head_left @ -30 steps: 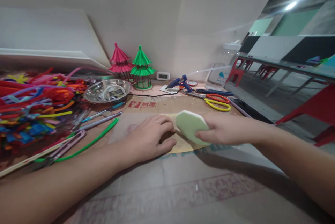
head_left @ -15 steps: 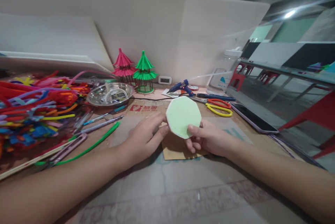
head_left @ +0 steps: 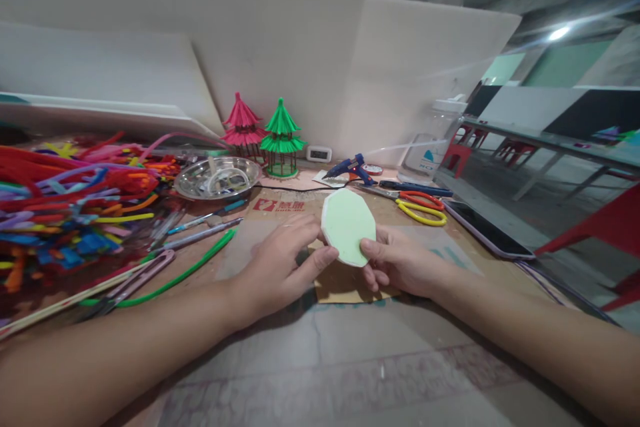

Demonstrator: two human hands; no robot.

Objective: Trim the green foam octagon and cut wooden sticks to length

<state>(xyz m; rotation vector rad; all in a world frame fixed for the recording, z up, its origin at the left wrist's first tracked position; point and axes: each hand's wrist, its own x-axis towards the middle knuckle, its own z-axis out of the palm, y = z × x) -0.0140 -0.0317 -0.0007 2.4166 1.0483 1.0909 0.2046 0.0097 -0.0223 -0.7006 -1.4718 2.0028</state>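
Observation:
A pale green many-sided foam piece (head_left: 347,224) with a white edge stands tilted upright above a brown cardboard sheet (head_left: 345,284). My right hand (head_left: 400,264) pinches its lower right edge between thumb and fingers. My left hand (head_left: 284,264) rests on the cardboard, its thumb and fingertips touching the piece's left edge.
A heap of coloured pipe cleaners (head_left: 65,197) fills the left. Pens (head_left: 200,227), a green stick (head_left: 175,274), a metal dish (head_left: 216,178), pink and green paper pagodas (head_left: 281,137), a blue glue gun (head_left: 349,168), scissors (head_left: 417,204) and a phone (head_left: 487,230) lie around.
The green piece was lifted from lying low on the cardboard to upright, then turned narrower toward me. My left hand moved against its left edge.

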